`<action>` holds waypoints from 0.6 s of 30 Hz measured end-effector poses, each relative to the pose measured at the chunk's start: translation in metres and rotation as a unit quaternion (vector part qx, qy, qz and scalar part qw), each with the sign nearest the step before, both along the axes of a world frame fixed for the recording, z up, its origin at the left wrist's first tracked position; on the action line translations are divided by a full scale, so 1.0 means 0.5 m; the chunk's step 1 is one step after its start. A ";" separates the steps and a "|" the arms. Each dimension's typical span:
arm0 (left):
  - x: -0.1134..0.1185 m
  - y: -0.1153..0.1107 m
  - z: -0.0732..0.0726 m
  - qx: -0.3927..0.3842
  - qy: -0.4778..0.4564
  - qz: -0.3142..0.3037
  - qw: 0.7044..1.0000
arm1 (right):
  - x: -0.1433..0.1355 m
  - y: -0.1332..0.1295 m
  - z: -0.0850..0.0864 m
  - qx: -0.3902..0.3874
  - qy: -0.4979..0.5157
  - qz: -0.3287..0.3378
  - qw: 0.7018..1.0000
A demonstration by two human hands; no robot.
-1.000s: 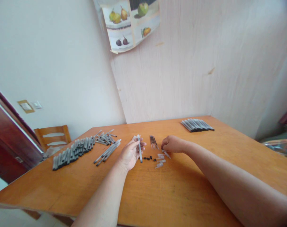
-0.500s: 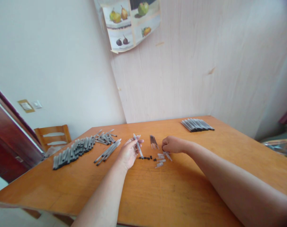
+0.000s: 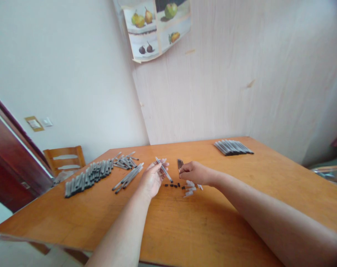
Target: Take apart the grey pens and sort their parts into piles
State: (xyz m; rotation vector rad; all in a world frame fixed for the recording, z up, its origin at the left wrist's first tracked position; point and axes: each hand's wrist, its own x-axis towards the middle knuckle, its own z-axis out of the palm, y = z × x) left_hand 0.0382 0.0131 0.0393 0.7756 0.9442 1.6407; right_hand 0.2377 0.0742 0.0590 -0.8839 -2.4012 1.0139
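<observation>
Where the wooden table [image 3: 218,226] is bordered on the left, a chair [image 3: 63,151] is seen behind its edge. Along that side a long row of pens [image 3: 87,178] is laid out with the dark ends turned toward the near side. Just beyond its right end a loose heap [image 3: 125,162] is scattered at crossed angles, and nearer the middle a small sheaf [image 3: 129,177] is set slantwise.

By the left hand [image 3: 152,180] a clear pen barrel [image 3: 166,173] is grasped between thumb and fingers, above the tabletop, its dark end pointed down and to the right. It is tilted more than a second ago, when it was held nearly in line with the view.

Below that end, small black plugs [image 3: 172,185] are strung out in a short line. Farther right, dark refills [image 3: 180,162] are partly covered by the right hand [image 3: 194,172], which has been shifted leftward from beside the clear caps [image 3: 190,189]. Its fingertips are drawn together at the refills; whether one is pinched cannot be made out. By this shift, it is judged, the work is turned from the caps to the refills, while the barrel is kept ready.

At the far right corner, another neat row [image 3: 232,147] is ranged.
</observation>
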 end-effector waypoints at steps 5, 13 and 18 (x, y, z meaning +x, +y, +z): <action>0.004 -0.002 0.006 0.027 -0.008 0.010 1.000 | -0.021 -0.037 -0.005 -0.077 0.019 0.015 0.997; 0.014 -0.011 0.016 0.029 -0.005 -0.018 0.999 | -0.034 -0.043 0.000 -0.148 0.073 -0.041 0.985; 0.024 -0.017 0.020 0.016 0.028 -0.055 0.998 | -0.030 -0.037 -0.001 -0.090 0.056 -0.070 0.992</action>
